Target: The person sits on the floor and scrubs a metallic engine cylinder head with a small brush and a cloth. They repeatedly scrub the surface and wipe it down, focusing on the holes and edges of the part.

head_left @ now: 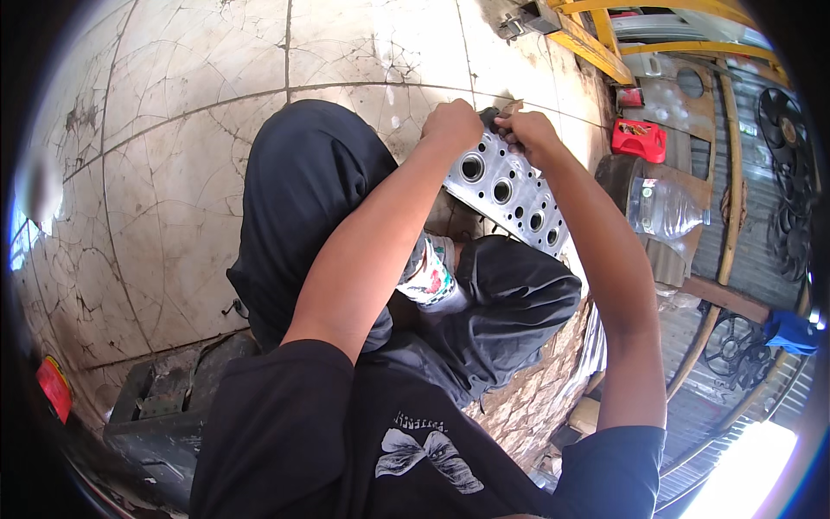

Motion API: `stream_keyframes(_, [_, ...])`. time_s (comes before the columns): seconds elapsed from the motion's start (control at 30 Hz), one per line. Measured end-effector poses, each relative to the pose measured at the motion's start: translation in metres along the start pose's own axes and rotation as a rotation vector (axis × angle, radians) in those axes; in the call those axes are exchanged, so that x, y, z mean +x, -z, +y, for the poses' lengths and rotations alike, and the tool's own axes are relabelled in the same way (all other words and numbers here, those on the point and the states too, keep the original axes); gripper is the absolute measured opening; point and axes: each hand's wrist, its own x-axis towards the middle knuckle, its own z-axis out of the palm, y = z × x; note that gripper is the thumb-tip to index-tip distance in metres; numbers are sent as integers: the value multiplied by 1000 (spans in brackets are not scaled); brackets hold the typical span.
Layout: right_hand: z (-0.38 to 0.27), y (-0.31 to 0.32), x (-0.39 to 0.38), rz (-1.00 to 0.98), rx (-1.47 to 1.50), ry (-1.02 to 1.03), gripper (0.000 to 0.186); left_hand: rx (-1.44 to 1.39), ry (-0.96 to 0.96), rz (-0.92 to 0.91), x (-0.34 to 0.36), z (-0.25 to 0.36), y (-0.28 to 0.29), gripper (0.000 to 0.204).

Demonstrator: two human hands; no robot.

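Note:
A silver metal engine cylinder head (512,206), pierced by large round ports and small holes, lies tilted beyond my bent legs. My left hand (451,128) is curled closed at its far end, with whatever the fingers grip hidden behind them. My right hand (529,137) is closed at the same end, beside a small dark piece (489,118) and a tan scrap, and I cannot make out what it grips. My dark-trousered left knee (303,151) is left of the part, and a patterned sock (428,281) shows below it.
Cracked floor tiles (181,173) surround me. A dark metal box (151,432) sits lower left. Right are a red container (638,140), a plastic jug (670,208), poles, black fans (787,125) and corrugated sheeting. A yellow metal frame (588,52) stands at top right.

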Motion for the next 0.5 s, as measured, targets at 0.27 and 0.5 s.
stream_keyframes(0.27, [57,-2,14,265,-642,779,19,-16,12,-13,-6,6,4,39])
stream_keyframes(0.5, [70,-20,4,384,-570,706,28,-12,-1,-27,-8,7,6,38])
